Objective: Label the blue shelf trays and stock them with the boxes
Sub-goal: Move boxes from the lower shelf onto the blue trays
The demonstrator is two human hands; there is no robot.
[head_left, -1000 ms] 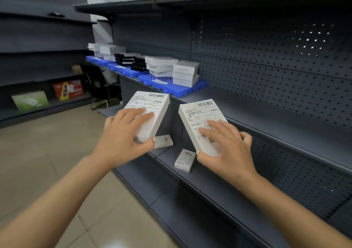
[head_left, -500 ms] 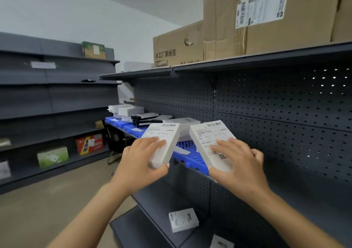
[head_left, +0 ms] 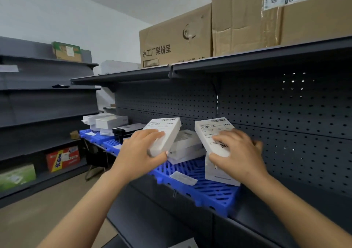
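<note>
Our left hand [head_left: 140, 153] grips one white labelled carton [head_left: 165, 133], our right hand [head_left: 239, 155] another [head_left: 213, 133], both above the blue slatted plastic tray [head_left: 213, 190]. Stacked white boxes [head_left: 185, 147] and a paper label [head_left: 183, 177] already occupy it; brown cardboard cartons [head_left: 247, 18] sit overhead.

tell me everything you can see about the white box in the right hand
The white box is a flat rectangular carton, cardboard by its look, with a printed label covering its top face: a barcode at the far edge, another near the fingers, and lines of text too small to read. The right hand holds it from the near end, fingers spread over the label and thumb underneath. It is tilted, far end raised, in the air above the nearest blue tray, over another white box that lies on the tray.
</note>
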